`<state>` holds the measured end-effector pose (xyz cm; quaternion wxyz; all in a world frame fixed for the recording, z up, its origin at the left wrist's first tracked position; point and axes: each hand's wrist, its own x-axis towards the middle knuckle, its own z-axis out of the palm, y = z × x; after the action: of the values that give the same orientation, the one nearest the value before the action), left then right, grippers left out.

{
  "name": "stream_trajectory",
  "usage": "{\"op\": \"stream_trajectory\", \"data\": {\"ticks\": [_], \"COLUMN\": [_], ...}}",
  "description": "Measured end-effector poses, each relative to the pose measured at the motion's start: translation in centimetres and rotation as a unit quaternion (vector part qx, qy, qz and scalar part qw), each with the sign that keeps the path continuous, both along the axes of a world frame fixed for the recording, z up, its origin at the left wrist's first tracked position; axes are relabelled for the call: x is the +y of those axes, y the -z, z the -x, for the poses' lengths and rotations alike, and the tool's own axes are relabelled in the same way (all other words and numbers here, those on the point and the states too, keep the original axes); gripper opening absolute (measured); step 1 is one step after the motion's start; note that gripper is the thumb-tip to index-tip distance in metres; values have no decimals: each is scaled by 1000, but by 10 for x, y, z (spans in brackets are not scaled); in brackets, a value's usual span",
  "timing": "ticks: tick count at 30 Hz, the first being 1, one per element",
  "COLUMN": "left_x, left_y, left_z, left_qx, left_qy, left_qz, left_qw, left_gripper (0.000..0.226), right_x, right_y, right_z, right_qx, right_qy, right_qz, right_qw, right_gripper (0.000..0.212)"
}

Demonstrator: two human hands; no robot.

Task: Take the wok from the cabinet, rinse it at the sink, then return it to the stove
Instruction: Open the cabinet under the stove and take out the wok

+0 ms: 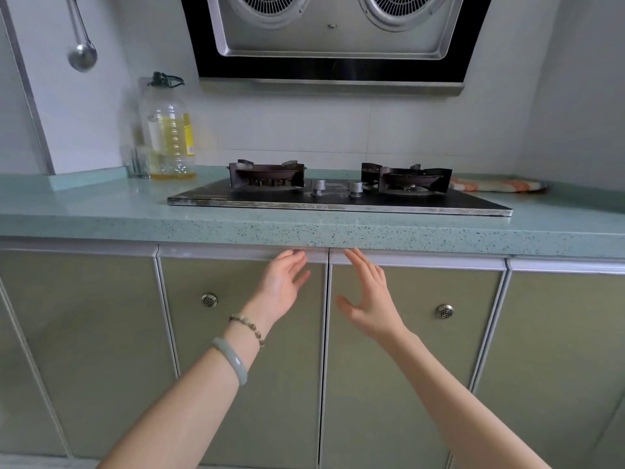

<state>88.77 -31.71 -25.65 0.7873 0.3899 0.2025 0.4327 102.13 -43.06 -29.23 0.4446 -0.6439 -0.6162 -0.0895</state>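
Both hands are reaching toward the seam between two shut cabinet doors under the front edge of the countertop [101,211]. The left hand [282,286] is lying palm-inward against the top right corner of the left door [203,350], its fingers straight and slightly spread, the tips reaching up to the pale top rail; whether they are pressing on it I cannot tell. The right hand [368,296] is hovering at the top left corner of the right door [456,350], fingers straight and close together, thumb held wide apart, gripping nothing. A green bangle [231,360] and a bead bracelet [248,326] are sitting on the left wrist.

The wok is not showing anywhere, and with the doors shut I cannot tell where it is lying.

The stove [338,201] is sitting along the middle of the countertop, its left burner [267,176] and right burner [411,181] both bare, two knobs [318,187] standing between them. An oil bottle [169,130] is standing at the back left corner, a striped cloth [497,185] is lying toward the back right, and a ladle [81,52] is hanging on the wall beside the range hood [331,35]
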Motion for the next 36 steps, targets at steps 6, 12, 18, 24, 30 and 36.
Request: {"op": "stream_trajectory", "data": {"ticks": [6, 12, 18, 24, 30, 36], "left_x": [-2, -22, -57, -85, -102, -124], "left_y": [-8, -7, -4, -12, -7, 2], "left_z": [-3, 19, 76, 133, 180, 243], "left_qx": [-46, -61, -49, -7, 4, 87], "left_qy": [17, 15, 37, 22, -17, -126], "left_qz": [81, 111, 91, 87, 63, -80], "left_qw": [996, 992, 994, 996, 998, 985], "left_gripper": [20, 30, 30, 33, 53, 52], "right_x": [-14, -27, -34, -38, -45, -39], "right_y": [-3, -5, -10, -8, -6, -16], "right_z": [-5, 6, 35, 71, 118, 182], "right_qx": [-16, -37, -80, -126, -78, -77], "right_qy": [9, 7, -56, -118, -209, -306], "right_qz": [2, 33, 63, 47, 53, 92], "right_qw": [1000, 999, 993, 984, 973, 945], "right_gripper": [79, 79, 82, 82, 82, 86]}}
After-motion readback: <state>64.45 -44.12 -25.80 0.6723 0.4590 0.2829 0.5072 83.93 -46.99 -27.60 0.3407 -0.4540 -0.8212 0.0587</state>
